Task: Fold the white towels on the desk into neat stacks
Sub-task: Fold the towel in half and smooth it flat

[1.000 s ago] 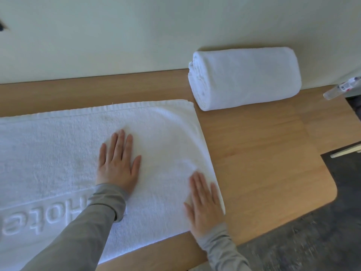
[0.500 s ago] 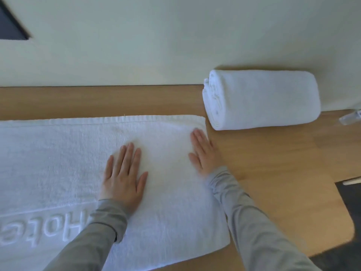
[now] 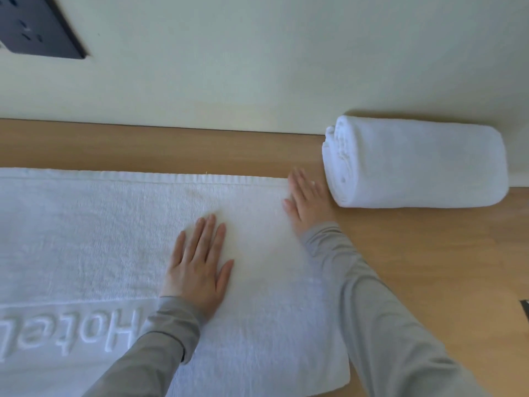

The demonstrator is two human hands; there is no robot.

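A white towel [image 3: 108, 233] with raised "Hotel" lettering lies flat across the wooden desk [image 3: 429, 267], reaching off the left edge of the view. My left hand [image 3: 199, 265] presses flat on it with straight fingers, right of the lettering. My right hand [image 3: 307, 202] lies flat with straight fingers at the towel's far right corner, partly on the bare wood. A second white towel [image 3: 418, 164], rolled up, rests against the wall just right of my right hand, close to it but apart.
The cream wall [image 3: 257, 67] runs along the desk's back edge. A dark socket panel [image 3: 37, 27] is set in the wall at the upper left. Bare wood lies to the right of the flat towel, below the roll.
My right hand slid along the towel's right edge from the near corner to the far corner. My left hand stayed pressed in place. The view tilted up toward the wall.
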